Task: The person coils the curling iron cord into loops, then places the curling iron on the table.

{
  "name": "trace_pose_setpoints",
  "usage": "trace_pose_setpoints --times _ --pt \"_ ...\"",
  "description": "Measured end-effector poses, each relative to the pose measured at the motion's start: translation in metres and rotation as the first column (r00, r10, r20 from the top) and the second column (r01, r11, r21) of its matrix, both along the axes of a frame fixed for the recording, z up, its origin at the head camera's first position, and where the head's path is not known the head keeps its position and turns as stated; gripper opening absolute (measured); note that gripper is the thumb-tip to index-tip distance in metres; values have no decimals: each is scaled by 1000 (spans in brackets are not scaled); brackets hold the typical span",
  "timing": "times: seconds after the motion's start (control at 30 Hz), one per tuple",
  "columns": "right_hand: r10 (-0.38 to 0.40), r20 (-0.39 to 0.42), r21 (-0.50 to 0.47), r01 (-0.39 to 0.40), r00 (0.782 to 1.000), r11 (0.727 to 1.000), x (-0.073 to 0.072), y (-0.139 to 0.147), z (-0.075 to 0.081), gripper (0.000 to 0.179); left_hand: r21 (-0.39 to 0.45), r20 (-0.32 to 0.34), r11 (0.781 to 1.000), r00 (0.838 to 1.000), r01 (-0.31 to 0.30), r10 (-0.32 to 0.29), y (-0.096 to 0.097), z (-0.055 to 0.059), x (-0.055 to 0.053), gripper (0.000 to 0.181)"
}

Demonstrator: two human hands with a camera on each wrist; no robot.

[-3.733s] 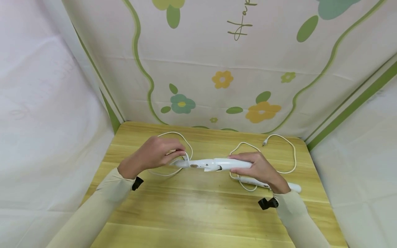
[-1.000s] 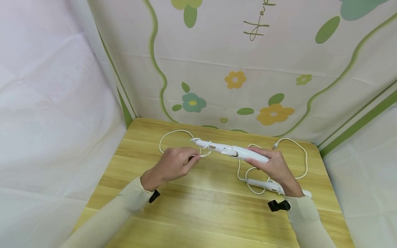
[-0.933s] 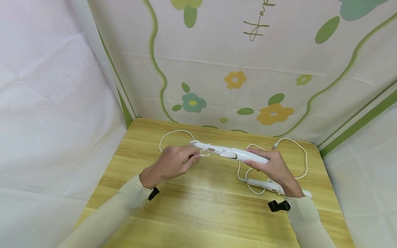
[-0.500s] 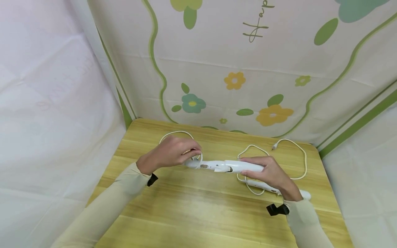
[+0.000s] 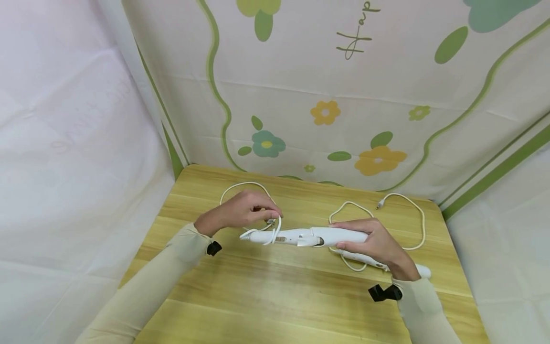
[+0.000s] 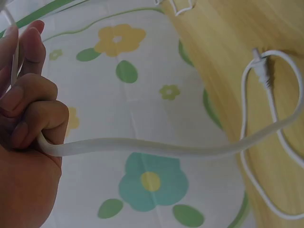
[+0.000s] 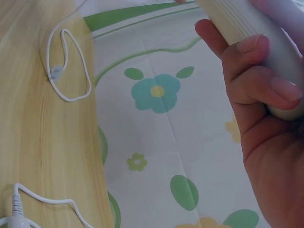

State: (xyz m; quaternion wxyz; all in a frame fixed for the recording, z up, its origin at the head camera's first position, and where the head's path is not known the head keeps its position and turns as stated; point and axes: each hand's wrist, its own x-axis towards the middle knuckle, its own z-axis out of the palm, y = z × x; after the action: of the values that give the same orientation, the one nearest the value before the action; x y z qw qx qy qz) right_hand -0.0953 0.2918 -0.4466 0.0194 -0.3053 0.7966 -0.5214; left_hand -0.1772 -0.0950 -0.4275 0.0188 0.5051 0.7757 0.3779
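Note:
My right hand [image 5: 365, 236] grips the thick right-hand part of a white curling iron [image 5: 292, 236], which lies level above the table. In the right wrist view, the fingers curl round its ribbed, rounded body [image 7: 266, 52]. A white cord [image 5: 275, 236] leaves the iron's left end and loops round its slimmer part. Just above that loop, my left hand [image 5: 245, 210] pinches the cord between thumb and fingers. Seen from the left wrist, the cord [image 6: 142, 146] also runs out through the curled lower fingers towards the table.
A second white curling iron [image 5: 361, 258] lies on the wooden table [image 5: 258, 296], partly hidden behind the right hand and the held iron. Its cord [image 5: 423, 224] loops towards the back right. The held iron's plug [image 6: 260, 66] rests on the table. Printed cloth [image 5: 283, 86] hangs behind.
The iron has swung from tilted to nearly level and come lower, nearer me. My left hand has gone from below the iron, up over it, with the cord still pinched round it.

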Motion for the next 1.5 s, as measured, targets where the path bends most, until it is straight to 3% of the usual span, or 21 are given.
trace_pose_setpoints --times 0.1,0.2,0.4,0.5,0.57,0.63,0.8,1.0,1.1,1.3,1.4,1.5 --pt "-5 -7 -25 5 1000 1000 0 1 2 46 31 149 999 989 16 -20 1 -9 1 18" --pt "-28 -15 -59 27 999 998 -1 3 3 46 75 243 997 970 -23 4 3 -17 5 20" --pt "-60 9 -107 61 998 992 -4 3 2 44 164 242 979 967 -118 76 11 -34 13 18" --pt "-91 19 -134 93 996 987 -6 2 1 43 155 331 965 932 -210 150 16 -40 19 18" --pt "-113 24 -151 115 993 982 -6 1 0 43 113 388 955 897 -273 210 21 -43 23 18" --pt "-136 34 -157 140 990 978 -6 -1 -1 42 111 422 947 877 -301 229 25 -46 27 20" --pt "-206 49 -160 212 977 964 -8 -4 0 40 149 441 934 867 -325 232 33 -51 33 22" --pt "-311 110 -163 325 944 931 -10 -3 4 38 115 423 917 854 -382 302 40 -57 41 33" --pt "-355 118 -147 370 927 917 -11 -1 6 37 121 432 914 850 -387 303 44 -61 44 38" --pt "-420 88 -142 429 903 892 -14 4 6 36 117 383 922 874 -368 300 51 -66 50 32" --pt "-430 77 -151 437 899 887 -15 5 5 36 94 319 929 895 -358 312 53 -69 54 30" --pt "-438 81 -142 445 895 884 -16 5 2 36 70 188 935 925 -347 329 54 -70 59 27"
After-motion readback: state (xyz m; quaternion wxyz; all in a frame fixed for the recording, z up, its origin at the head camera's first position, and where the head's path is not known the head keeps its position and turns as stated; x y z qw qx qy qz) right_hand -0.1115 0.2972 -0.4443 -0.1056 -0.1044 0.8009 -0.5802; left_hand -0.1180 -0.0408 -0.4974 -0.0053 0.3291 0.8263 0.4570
